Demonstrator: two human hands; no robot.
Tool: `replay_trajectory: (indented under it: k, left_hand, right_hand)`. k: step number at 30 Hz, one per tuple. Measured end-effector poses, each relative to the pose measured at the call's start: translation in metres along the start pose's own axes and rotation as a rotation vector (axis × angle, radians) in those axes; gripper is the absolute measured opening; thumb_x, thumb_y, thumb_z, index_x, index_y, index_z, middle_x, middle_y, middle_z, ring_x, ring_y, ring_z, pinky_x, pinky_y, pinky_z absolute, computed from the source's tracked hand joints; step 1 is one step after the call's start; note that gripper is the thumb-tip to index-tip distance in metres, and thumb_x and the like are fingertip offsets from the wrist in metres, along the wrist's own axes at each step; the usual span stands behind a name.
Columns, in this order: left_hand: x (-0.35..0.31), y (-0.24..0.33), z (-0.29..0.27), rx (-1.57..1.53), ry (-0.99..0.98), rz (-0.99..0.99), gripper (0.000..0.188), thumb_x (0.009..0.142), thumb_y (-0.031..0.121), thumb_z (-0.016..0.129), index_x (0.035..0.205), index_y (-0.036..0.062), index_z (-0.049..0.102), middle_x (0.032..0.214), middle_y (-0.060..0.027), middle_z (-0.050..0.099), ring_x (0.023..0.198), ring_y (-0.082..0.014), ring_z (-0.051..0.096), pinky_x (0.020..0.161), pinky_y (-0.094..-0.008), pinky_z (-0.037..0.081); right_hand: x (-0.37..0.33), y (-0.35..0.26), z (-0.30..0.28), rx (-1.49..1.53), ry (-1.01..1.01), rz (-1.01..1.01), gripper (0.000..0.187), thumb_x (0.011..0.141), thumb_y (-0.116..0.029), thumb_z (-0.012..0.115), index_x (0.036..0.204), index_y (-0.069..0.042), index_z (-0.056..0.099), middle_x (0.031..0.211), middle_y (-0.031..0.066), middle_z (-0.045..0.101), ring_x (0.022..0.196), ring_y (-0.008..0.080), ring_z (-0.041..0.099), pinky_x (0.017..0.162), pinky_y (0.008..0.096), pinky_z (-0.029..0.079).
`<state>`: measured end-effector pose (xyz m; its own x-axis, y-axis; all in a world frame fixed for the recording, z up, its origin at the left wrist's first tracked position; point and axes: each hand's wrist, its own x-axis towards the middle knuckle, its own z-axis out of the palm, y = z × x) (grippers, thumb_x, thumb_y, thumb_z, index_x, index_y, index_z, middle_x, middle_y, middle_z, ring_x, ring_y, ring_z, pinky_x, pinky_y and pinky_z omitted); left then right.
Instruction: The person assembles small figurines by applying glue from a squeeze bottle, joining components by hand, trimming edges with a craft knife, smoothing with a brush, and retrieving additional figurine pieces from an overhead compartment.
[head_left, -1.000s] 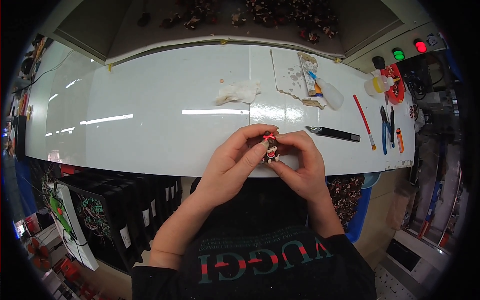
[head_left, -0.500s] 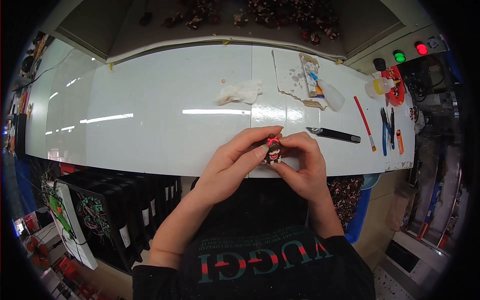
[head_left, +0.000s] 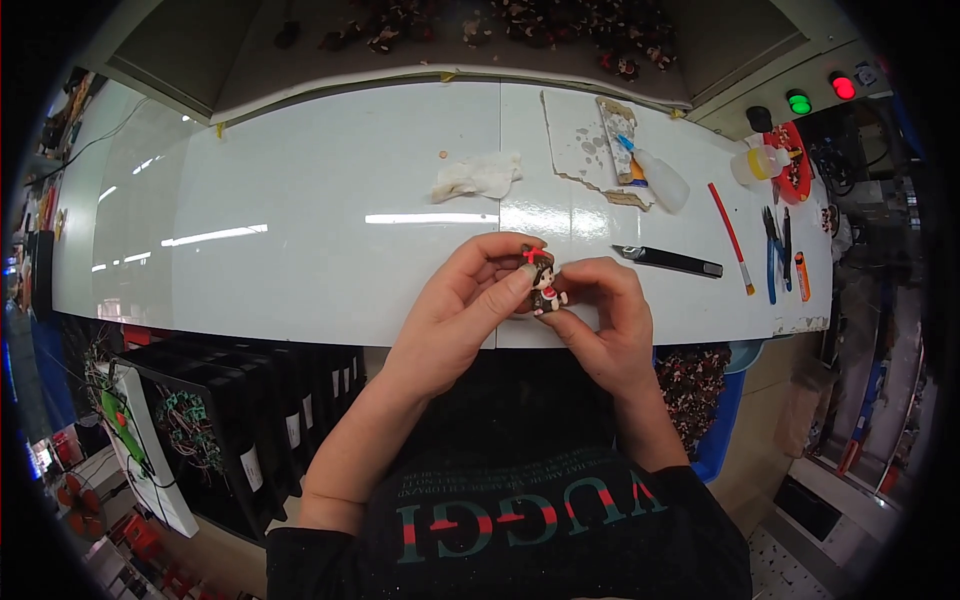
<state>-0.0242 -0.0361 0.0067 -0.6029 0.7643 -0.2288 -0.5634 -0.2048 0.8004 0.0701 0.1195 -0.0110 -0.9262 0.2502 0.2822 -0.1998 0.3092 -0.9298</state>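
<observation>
Over the table's near edge I hold a small doll figurine [head_left: 546, 287] with dark brown hair, a red bow and a pale face. My left hand [head_left: 455, 305] is closed on it, the thumb pressed across its left side and the fingers curled behind its head. My right hand [head_left: 608, 315] pinches at its lower right, thumb at the base and index finger bent close beside the head. The figurine tilts a little, its face turned toward the right. Its back is hidden by my fingers.
To the right lie a craft knife [head_left: 668, 261], a red-handled brush [head_left: 731, 238], blue pliers [head_left: 772, 255] and an orange lighter-like piece [head_left: 802, 276]. Squeeze bottles [head_left: 662, 183] and a crumpled tissue [head_left: 478, 177] are farther back. Many brown figurines [head_left: 545, 25] fill the booth; a blue bin [head_left: 715, 430] stands below right.
The figurine has been turned in my fingers, from facing front with its head up to a tilt with its face toward the right. Both hands have shifted slightly.
</observation>
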Motion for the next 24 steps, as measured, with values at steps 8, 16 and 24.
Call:
replay_trajectory:
  k: [8, 16, 24]
  left_hand:
    - [-0.0008, 0.0008, -0.0014, 0.035, -0.007, 0.022, 0.037, 0.099, 0.019, 0.05, 0.131, 0.0013, 0.045, 0.111, -0.0053, 0.056, 0.096, -0.0097, 0.055, 0.084, -0.0253, 0.047]
    - [-0.0026, -0.0031, -0.004, 0.025, -0.005, -0.003, 0.034, 0.1, 0.02, 0.048, 0.128, 0.0013, 0.046, 0.112, -0.0068, 0.057, 0.096, -0.0112, 0.056, 0.084, -0.0263, 0.047]
    - [-0.0022, 0.0002, 0.0002, 0.022, -0.005, 0.022, 0.032, 0.099, 0.022, 0.049, 0.125, 0.0025, 0.048, 0.103, -0.0042, 0.055, 0.089, -0.0097, 0.054, 0.08, -0.0243, 0.046]
  right_hand:
    - [0.0004, -0.0022, -0.0026, 0.016, -0.039, -0.01, 0.024, 0.083, 0.0, 0.068, 0.104, -0.001, 0.056, 0.099, 0.0104, 0.063, 0.087, 0.0188, 0.065, 0.076, 0.0277, 0.054]
    - [0.0002, -0.0017, -0.0041, 0.029, -0.043, 0.023, 0.023, 0.084, -0.002, 0.068, 0.105, 0.0, 0.057, 0.099, 0.0098, 0.063, 0.087, 0.0174, 0.065, 0.076, 0.0274, 0.053]
    - [-0.0007, 0.0002, -0.0015, 0.038, 0.008, -0.028, 0.026, 0.083, -0.002, 0.069, 0.106, -0.002, 0.057, 0.099, 0.0092, 0.062, 0.084, 0.016, 0.063, 0.075, 0.0257, 0.052]
